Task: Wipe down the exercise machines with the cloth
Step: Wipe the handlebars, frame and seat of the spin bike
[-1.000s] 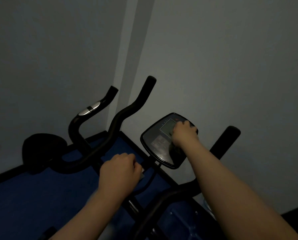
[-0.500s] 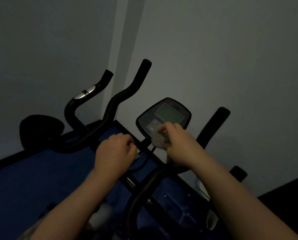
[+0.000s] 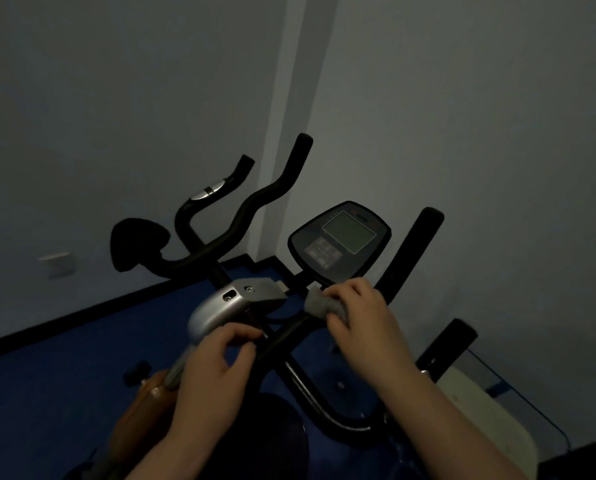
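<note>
right hand [image 3: 362,313]: your fingers curled round the grey cloth [image 3: 322,304]; pressed on the black handlebar [image 3: 289,332] just below the console [image 3: 339,242]
left hand [image 3: 216,355]: fingers loosely bent, grasping nothing; fingertips at the silver stem cover [image 3: 234,303]

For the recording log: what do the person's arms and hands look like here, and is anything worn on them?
Both forearms are bare to the frame's bottom edge, with no sleeves visible. The left hand and right hand show no gloves, and I can make out no watch, ring or wristband. The dim light could hide small items.
</note>
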A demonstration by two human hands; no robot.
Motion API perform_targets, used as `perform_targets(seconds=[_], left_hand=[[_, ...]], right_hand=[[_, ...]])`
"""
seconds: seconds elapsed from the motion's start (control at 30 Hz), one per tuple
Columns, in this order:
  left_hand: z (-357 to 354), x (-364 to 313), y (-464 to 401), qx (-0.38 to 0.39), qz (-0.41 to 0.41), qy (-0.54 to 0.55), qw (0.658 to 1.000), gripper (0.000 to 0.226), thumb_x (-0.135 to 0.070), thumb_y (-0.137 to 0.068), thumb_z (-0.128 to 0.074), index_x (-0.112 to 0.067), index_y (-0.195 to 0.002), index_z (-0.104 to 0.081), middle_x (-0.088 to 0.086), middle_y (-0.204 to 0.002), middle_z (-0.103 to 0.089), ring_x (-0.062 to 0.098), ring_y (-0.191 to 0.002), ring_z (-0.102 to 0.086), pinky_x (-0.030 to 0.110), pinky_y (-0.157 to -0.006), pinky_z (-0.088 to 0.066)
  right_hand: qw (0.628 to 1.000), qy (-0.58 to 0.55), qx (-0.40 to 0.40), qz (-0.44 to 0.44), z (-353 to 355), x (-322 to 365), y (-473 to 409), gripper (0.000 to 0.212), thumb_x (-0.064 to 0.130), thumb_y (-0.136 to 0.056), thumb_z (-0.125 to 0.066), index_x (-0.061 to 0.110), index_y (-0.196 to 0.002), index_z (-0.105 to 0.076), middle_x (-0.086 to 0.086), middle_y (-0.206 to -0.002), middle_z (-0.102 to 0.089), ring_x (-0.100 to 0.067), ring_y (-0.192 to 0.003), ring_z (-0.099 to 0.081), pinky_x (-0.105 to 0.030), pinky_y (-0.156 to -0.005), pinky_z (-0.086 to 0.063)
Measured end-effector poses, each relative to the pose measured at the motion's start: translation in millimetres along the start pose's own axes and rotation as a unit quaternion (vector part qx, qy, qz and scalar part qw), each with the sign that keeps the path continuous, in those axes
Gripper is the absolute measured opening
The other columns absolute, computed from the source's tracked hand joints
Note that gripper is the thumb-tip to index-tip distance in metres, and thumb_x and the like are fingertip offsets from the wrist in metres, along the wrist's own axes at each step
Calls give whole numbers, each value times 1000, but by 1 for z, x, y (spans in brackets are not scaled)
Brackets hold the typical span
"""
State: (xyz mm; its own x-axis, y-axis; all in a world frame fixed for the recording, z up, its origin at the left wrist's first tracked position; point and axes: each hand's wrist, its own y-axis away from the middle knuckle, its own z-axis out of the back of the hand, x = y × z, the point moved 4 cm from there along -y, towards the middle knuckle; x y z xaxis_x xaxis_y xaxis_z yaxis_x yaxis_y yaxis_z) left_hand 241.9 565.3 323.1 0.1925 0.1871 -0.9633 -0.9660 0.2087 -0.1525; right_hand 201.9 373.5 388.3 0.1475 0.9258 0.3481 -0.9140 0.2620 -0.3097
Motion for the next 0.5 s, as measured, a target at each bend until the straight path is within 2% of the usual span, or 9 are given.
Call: perform_targets(seconds=[0.07, 0.13, 0.2, 0.27, 0.33, 0.37, 0.43, 0.5], left_hand=[[-8, -1, 17, 3, -33, -86, 996, 25, -12, -86, -64, -36, -88, -65, -22, -95, -64, -2, -87, -58, 21, -76, -46], [-13, -2, 33, -27, -77, -161, 984, 22, -17, -86, -61, -38, -91, -62, -25, -102, -58, -3, -93, -53, 26, -79, -45], [-12, -1, 40, -64, -82, -167, 980, 21, -17, -87, -56, -36, -94, -61, -25, -101, -55, -3, -94, -52, 25, -77, -43], [-10, 3, 42, -79, -54, -142, 985, 25, -10, -87, -58, -34, -95, -59, -24, -97, -54, -4, -93, -52, 21, -73, -41], [-10, 4, 44, -95, -34, -139, 985, 25, -11, -86, -59, -35, -95, -58, -24, -94, -54, -3, -88, -52, 19, -67, -39], [-11, 4, 45, -102, -31, -142, 984, 24, -13, -87, -59, -36, -94, -58, -23, -92, -55, -2, -86, -53, 18, -64, -37], [-12, 5, 47, -113, -12, -144, 983, 21, -17, -88, -59, -38, -91, -57, -22, -90, -56, -3, -80, -53, 17, -59, -34], [-11, 7, 48, -121, 2, -143, 982, 19, -20, -88, -59, -38, -89, -56, -21, -89, -58, -1, -73, -54, 17, -56, -34]], right_hand=[[999, -5, -47, -2, -10, 12, 10, 27, 18, -93, -54, 21, -119, -60, 9, -119, -45, -7, -106, -37, -17, -78, -34], [999, -29, -40, 22, -24, 22, 21, 27, 19, -92, -56, 22, -119, -60, 10, -120, -45, -8, -106, -39, -18, -78, -39], [996, -77, -10, 40, -25, 15, 20, 26, 22, -92, -59, 25, -117, -62, 15, -115, -45, -3, -102, -44, -18, -80, -44], [992, -125, -16, 28, -16, 5, 13, 24, 22, -89, -64, 26, -112, -66, 17, -107, -47, 0, -94, -50, -13, -74, -44], [992, -114, -52, 13, -14, 8, 12, 23, 19, -90, -63, 23, -112, -67, 13, -106, -49, -3, -94, -50, -12, -71, -41], [995, -85, -54, 23, -17, 15, 13, 24, 18, -91, -60, 21, -114, -67, 10, -108, -50, -6, -97, -48, -16, -73, -42], [997, -38, -4, 60, -29, 30, 13, 26, 18, -93, -55, 20, -117, -65, 6, -113, -50, -12, -104, -45, -24, -79, -45], [994, -44, 60, 75, -29, 38, -1, 29, 19, -93, -55, 24, -119, -65, 4, -116, -52, -15, -107, -48, -27, -84, -44]])
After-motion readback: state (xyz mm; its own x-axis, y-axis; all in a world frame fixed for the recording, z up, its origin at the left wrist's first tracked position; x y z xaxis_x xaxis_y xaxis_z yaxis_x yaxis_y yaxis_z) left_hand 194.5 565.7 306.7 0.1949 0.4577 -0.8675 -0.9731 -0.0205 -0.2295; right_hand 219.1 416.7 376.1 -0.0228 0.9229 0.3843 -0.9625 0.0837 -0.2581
